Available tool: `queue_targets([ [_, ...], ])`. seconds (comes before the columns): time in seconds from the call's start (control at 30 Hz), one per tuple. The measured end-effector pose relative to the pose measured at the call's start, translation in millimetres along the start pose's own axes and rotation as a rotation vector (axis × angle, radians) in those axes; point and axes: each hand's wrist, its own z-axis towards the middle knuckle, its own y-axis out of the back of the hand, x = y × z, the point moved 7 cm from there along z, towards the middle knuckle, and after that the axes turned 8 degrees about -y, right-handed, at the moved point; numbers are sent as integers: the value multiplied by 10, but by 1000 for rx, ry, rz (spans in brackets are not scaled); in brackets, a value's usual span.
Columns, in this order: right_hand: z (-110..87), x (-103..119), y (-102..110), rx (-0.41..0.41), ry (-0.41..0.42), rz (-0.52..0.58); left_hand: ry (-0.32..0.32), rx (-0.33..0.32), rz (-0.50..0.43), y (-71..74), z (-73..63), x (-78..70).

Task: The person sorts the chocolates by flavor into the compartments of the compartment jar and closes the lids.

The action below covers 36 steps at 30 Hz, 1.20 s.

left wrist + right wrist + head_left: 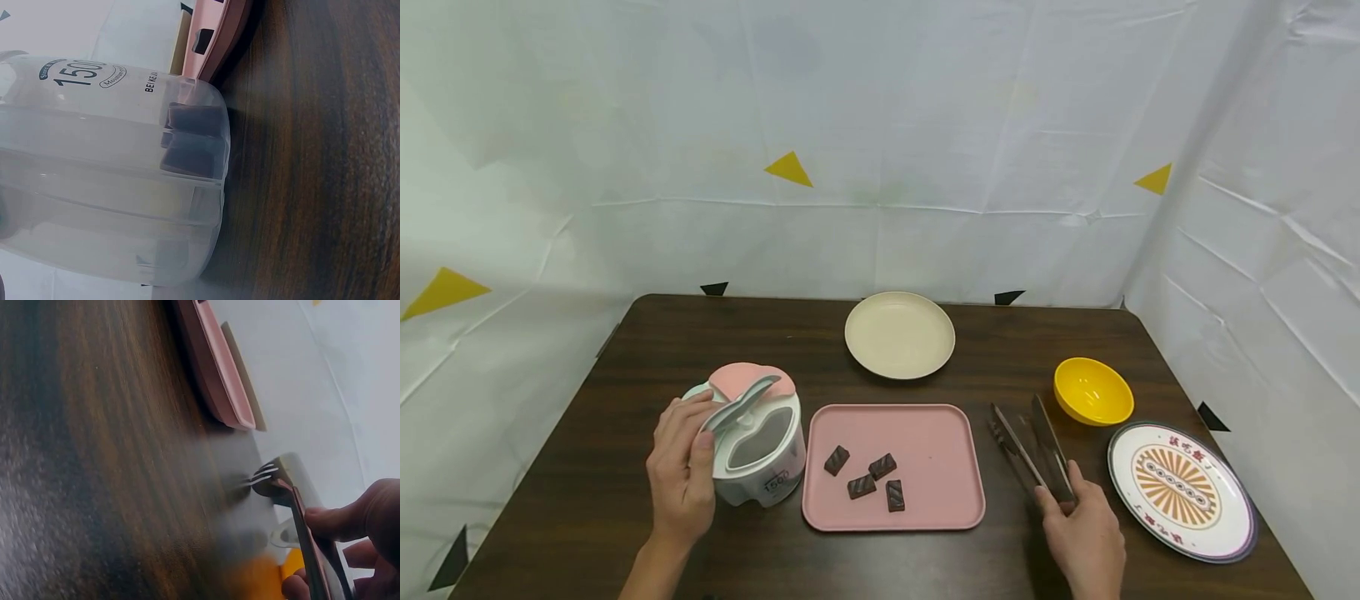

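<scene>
My left hand (681,471) is at the left of a clear storage container (767,483) with a pink and pale green lid, pinching its raised grey-green flap (745,402) between thumb and fingers. The lid opening shows under the flap. In the left wrist view, dark blocks (190,153) lie at the bottom inside the container. My right hand (1086,537) grips metal tongs (1019,447) near their rear end, arms spread and nothing between them. One tip is fork-shaped (265,475). Between the hands, several dark chocolate pieces (862,487) lie on a pink tray (932,433).
A cream plate (900,335) is at the table's back, behind the tray. To the right stand a yellow bowl (1093,392) and, nearer, a white patterned plate (1183,492) stacked on another. White sheeting (880,125) rises behind the dark wooden table (647,375).
</scene>
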Motion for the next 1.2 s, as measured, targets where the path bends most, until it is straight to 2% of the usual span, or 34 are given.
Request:
queue_targets([
  [0.23,-12,29,-20,17,12,-17,0,-1,-3,6,1,-2],
  [0.43,-25,36,-21,10,-19,-59,-1,-6,-10,7,8,-6],
  [0.67,-51,88,-1,-46,-2,-120,6,-4,-14,6,-10,19],
  [0.93,-43,115,2,-87,17,-161,7,0,-13,15,-86,133],
  [1.2,-23,100,-23,-73,4,-179,8,0,-13,7,-15,32],
])
